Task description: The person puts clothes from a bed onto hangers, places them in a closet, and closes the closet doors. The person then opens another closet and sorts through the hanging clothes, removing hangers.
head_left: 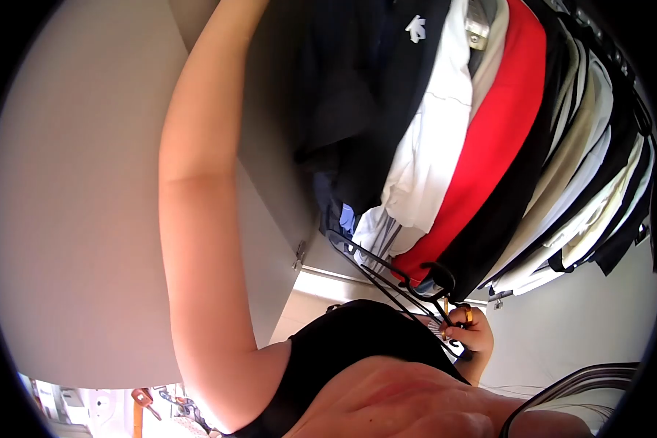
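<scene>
My right hand (472, 333) is closed around several black clothes hangers (387, 264), held low in front of my chest. Gold-coloured rings show on its fingers. The hangers fan out to the left, just below the hanging clothes. My left arm (203, 182) reaches up beside the clothes and leaves the top of the view, so the left hand is hidden. Nearest to that arm hangs a dark garment (372, 80) with a small white logo. Beside it are a white garment (434, 139) and a red one (500, 124).
A row of black, beige and white clothes (584, 168) hangs close together on the right. A large pale door panel (87, 197) stands at the left, with a metal hinge (298, 255) near its lower edge. Blurred items, including a brown-handled one (143, 398), lie at the bottom left.
</scene>
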A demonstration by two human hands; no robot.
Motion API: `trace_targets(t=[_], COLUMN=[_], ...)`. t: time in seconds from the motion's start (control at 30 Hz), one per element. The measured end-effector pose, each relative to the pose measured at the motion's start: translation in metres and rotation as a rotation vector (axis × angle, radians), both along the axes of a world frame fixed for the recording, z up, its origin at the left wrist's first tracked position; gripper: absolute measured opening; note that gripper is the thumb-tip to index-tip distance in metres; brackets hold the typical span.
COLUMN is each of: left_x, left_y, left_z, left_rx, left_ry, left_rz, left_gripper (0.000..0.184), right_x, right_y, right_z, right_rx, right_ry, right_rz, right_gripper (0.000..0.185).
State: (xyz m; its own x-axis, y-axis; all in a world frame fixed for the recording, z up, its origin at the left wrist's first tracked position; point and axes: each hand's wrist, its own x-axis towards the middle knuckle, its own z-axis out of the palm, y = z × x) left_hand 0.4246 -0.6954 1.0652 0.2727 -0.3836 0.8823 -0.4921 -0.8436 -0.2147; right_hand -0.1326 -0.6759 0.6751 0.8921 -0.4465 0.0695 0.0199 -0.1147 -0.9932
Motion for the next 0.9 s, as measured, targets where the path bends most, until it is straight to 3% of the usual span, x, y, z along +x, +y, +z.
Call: trace_targets(t=[0.1, 0.2, 0.23, 0.33, 0.43, 0.47, 0.6, 0.67, 0.73, 0.9], left_x=[0.022, 0.009, 0.010, 0.047, 0.016, -0.001, -0.041, -0.101, -0.122, -0.193], left_y=[-0.012, -0.008, -0.005, -0.030, -0.017, -0.007, 0.040, 0.071, 0.096, 0.169], left_z=[-0.008, -0.015, -0.014, -0.011, 0.002, -0.009, -0.089, -0.156, -0.232, -0.399], left_rx=[0.195, 0.279, 0.248, -0.249, -0.450, -0.420, -0.379, -0.565, -0.656, -0.696], left_ry=[-0.072, 0.160, 0.200, 0.199, 0.481, 0.429, 0.387, 0.525, 0.611, 1.540], left_rz=[0.062, 0.075, 0.006, -0.256, -0.459, -0.588, -0.981, -1.081, -1.238, -1.471], left_gripper=[0.023, 0.024, 0.028, 0.034, 0.040, 0.042, 0.052, 0.040, 0.048, 0.018], right_x=[-0.001, -0.003, -0.005, -0.008, -0.008, -0.009, -0.003, -0.004, 0.004, 0.029], right_y=[0.008, 0.014, 0.018, 0.020, 0.021, 0.022, 0.029, 0.026, 0.031, 0.031], right_z=[0.008, 0.004, 0.003, 0.002, 0.001, -0.001, 0.000, -0.001, 0.000, -0.024], right_rx=[0.042, 0.089, 0.103, 0.076, 0.031, 0.018, 0.188, 0.168, 0.275, 0.379], right_ry=[0.021, -0.016, -0.026, -0.031, -0.043, -0.024, -0.016, 0.114, 0.243, 0.383], right_rz=[-0.034, -0.062, -0.069, -0.063, -0.059, -0.062, -0.088, -0.044, -0.077, -0.066], right_gripper=[0.011, 0.011, 0.011, 0.011, 0.012, 0.012, 0.015, 0.023, 0.026, 0.032])
